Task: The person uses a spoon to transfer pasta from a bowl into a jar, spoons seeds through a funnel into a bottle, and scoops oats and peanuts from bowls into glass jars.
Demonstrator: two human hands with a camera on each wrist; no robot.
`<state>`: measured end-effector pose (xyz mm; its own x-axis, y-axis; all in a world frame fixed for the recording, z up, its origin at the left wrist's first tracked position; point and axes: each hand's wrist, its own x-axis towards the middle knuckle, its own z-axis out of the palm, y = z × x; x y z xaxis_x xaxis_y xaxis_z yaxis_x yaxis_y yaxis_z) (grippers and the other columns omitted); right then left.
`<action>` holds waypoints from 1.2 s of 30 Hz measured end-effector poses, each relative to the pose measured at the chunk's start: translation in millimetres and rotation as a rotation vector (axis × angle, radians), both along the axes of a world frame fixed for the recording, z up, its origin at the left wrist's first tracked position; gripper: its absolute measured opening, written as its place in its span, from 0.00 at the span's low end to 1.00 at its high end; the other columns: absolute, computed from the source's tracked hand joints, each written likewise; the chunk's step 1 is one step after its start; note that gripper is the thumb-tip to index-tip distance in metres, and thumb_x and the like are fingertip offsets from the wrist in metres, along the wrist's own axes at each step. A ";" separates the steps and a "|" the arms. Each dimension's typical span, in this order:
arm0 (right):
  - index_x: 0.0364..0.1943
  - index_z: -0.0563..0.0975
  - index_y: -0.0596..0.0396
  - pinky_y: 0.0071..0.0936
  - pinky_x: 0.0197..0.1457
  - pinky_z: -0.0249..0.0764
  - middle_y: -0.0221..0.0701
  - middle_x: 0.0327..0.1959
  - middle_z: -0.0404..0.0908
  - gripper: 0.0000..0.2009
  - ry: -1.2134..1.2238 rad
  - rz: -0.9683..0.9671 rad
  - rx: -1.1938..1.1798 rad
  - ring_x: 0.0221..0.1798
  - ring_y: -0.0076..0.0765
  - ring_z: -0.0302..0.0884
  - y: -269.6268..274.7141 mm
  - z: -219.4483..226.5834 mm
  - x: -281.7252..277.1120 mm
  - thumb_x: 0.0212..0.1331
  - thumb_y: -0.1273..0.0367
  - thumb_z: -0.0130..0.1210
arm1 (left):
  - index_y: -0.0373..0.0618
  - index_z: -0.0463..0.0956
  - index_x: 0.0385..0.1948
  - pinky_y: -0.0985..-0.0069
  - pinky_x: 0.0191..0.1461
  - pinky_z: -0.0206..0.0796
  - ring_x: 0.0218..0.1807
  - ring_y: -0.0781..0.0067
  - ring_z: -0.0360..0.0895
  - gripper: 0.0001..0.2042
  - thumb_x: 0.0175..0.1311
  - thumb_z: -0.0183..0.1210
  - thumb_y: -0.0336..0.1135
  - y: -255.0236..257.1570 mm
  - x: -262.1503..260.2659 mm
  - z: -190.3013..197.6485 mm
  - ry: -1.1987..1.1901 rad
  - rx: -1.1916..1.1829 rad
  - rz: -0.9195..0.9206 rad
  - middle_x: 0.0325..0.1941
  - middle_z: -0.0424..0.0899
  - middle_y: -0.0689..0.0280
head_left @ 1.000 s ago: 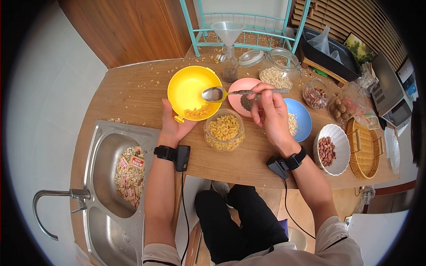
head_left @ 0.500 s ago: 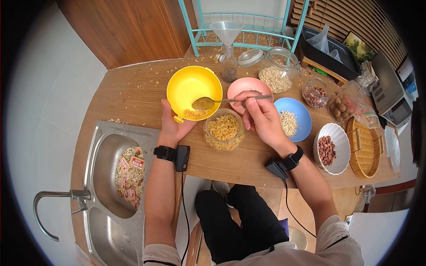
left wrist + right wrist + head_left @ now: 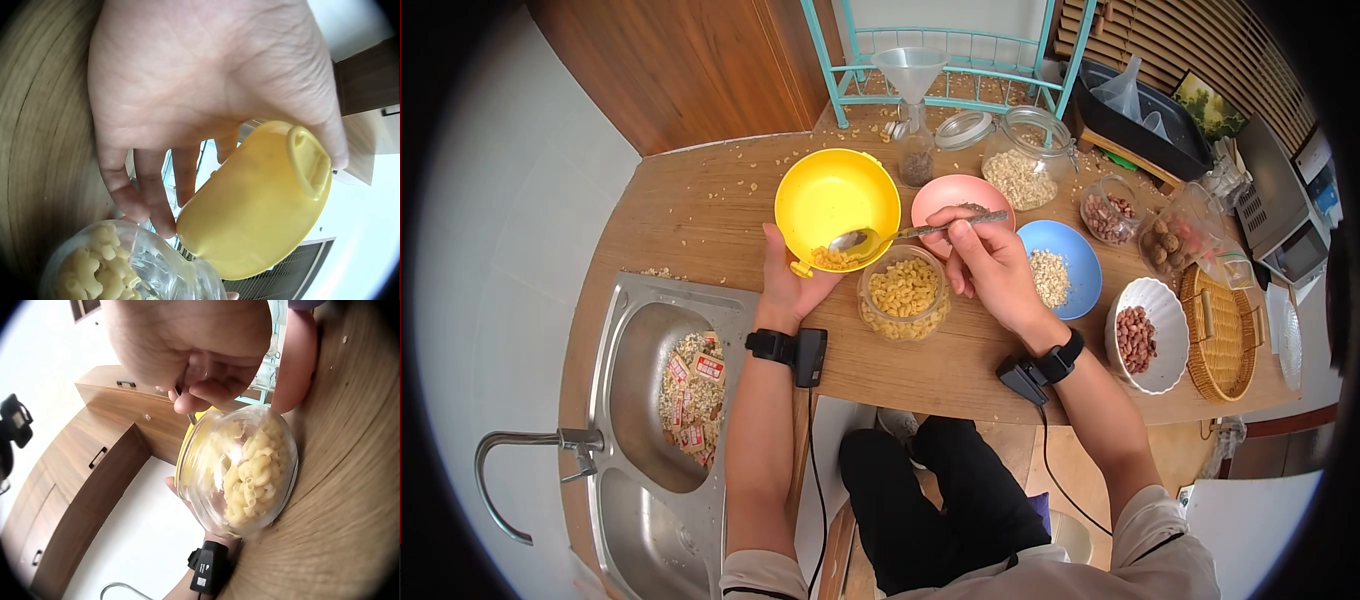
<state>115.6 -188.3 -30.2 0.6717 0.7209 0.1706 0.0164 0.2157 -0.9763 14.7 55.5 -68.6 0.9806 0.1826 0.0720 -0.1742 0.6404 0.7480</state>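
My left hand (image 3: pixel 792 290) holds the yellow bowl (image 3: pixel 832 195) tilted, fingers under it and thumb by its rim; the left wrist view shows the bowl's outside (image 3: pixel 250 212). Some macaroni (image 3: pixel 832 258) lies low inside. In my right hand (image 3: pixel 990 262) the handle of a metal spoon (image 3: pixel 855 241) is pinched, its head down in the bowl at the macaroni. Just below the bowl's right side stands a glass jar of macaroni (image 3: pixel 905 290), which the right wrist view shows under the right hand (image 3: pixel 250 481).
Behind the right hand is a pink plate (image 3: pixel 935 190); right of it are a blue plate (image 3: pixel 1085 265), a white bowl of nuts (image 3: pixel 1170 340) and a wicker basket (image 3: pixel 1225 350). Further back stand an oat jar (image 3: pixel 1022 175) and a funnel in a bottle (image 3: pixel 912 75). A sink (image 3: pixel 635 400) lies left.
The right hand has moved down and left, lowering the spoon from above the bowl's right rim into the macaroni. The left hand and bowl have barely moved.
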 end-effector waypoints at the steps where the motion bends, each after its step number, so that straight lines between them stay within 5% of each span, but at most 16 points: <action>1: 0.52 0.78 0.59 0.14 0.23 0.64 0.31 0.45 0.83 0.17 0.005 0.000 0.000 0.22 0.15 0.69 0.1 -1.2 0.4 0.74 0.60 0.46 | 0.53 0.52 0.73 0.48 0.77 0.46 0.76 0.54 0.53 0.55 0.46 0.52 0.82 0.0 -0.1 -0.1 0.000 -0.005 0.001 0.76 0.56 0.58; 18: 0.52 0.78 0.57 0.14 0.21 0.64 0.31 0.43 0.84 0.16 0.044 -0.081 0.048 0.20 0.15 0.68 1.9 -1.4 -0.9 0.74 0.61 0.47 | 0.54 0.52 0.73 0.49 0.77 0.44 0.76 0.55 0.52 0.55 0.45 0.53 0.81 0.5 -0.1 0.4 -0.015 -0.005 -0.029 0.76 0.54 0.57; 24: 0.52 0.77 0.57 0.15 0.20 0.63 0.27 0.35 0.81 0.17 0.045 -0.104 0.031 0.19 0.15 0.67 1.2 -3.7 2.9 0.75 0.59 0.44 | 0.53 0.51 0.73 0.48 0.78 0.44 0.77 0.54 0.51 0.55 0.46 0.52 0.81 0.9 0.2 0.2 -0.018 -0.001 -0.031 0.77 0.53 0.57; 36: 0.47 0.72 0.52 0.16 0.19 0.58 0.25 0.34 0.73 0.15 0.309 -0.125 0.296 0.18 0.18 0.64 -4.2 -2.5 13.1 0.77 0.58 0.40 | 0.54 0.52 0.73 0.48 0.77 0.45 0.77 0.55 0.51 0.55 0.46 0.50 0.82 0.5 -0.4 -0.7 -0.006 0.000 -0.019 0.77 0.55 0.58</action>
<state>128.7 -192.5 -32.8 0.8021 0.5818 0.1346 -0.2232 0.5012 -0.8360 14.2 56.0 -69.3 0.9834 0.1638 0.0783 -0.1667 0.6439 0.7467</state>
